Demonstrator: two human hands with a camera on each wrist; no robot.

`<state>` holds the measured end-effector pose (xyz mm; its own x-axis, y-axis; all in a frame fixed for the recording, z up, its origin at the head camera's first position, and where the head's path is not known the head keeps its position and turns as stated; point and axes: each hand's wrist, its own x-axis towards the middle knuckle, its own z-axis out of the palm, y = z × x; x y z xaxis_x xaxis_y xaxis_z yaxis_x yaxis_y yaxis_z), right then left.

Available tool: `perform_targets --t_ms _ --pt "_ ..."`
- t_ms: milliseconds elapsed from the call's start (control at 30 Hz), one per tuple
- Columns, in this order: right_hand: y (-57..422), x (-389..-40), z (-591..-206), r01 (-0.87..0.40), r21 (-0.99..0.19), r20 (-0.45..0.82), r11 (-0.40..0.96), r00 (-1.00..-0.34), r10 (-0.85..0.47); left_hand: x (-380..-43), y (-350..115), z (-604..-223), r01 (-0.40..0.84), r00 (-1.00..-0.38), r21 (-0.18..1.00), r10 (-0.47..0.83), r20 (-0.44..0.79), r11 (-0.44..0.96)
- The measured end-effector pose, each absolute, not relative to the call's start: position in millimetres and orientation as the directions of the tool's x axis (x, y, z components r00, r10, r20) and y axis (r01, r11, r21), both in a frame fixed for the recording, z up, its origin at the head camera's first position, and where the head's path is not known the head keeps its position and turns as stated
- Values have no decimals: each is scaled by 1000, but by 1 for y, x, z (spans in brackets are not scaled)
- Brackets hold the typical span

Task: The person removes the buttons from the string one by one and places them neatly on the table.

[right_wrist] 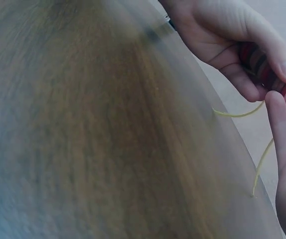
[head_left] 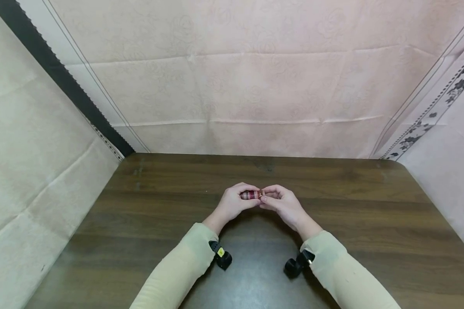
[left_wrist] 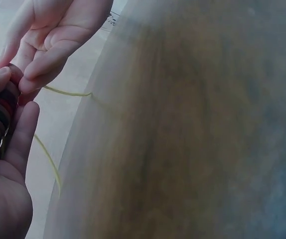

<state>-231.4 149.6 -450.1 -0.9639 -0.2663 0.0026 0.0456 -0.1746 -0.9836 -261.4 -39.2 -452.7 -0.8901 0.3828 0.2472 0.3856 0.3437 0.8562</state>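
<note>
Wrist views alone show yellow cord [left_wrist: 67, 93] — near the striped cylinder [head_left: 250, 195].

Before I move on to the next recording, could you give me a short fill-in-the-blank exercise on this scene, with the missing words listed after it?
1. The left hand grips the striped piece, and in the head view the right hand is at that piece's ____ end.
2. The thin cord seen in the wrist views is coloured ____.
3. The table beneath the hands is ____ in colour.

Missing words: right; yellow; brown.
</note>
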Motion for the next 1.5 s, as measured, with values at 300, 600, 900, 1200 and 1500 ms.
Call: perform_targets --t_ms 300,600,900,1200,1500 --pt "153 -232 -450 36 -983 12 -178 -966 -260 -261 -41 -452 340 -903 891 370 219 302" --pt "166 -232 -451 18 -995 3 -101 -979 -205 -264 -46 -454 302 -914 908 358 190 289" --pt "179 -231 -453 5 -999 1 -33 -988 -153 -264 -51 -458 285 -922 921 339 188 265" --pt "186 -232 -453 1 -1000 0 -7 -991 -133 -264 -54 -458 242 -935 927 326 143 287" --pt "197 -231 -457 -14 -1000 12 14 -992 -125 -264 -55 -458 193 -945 943 311 104 270"
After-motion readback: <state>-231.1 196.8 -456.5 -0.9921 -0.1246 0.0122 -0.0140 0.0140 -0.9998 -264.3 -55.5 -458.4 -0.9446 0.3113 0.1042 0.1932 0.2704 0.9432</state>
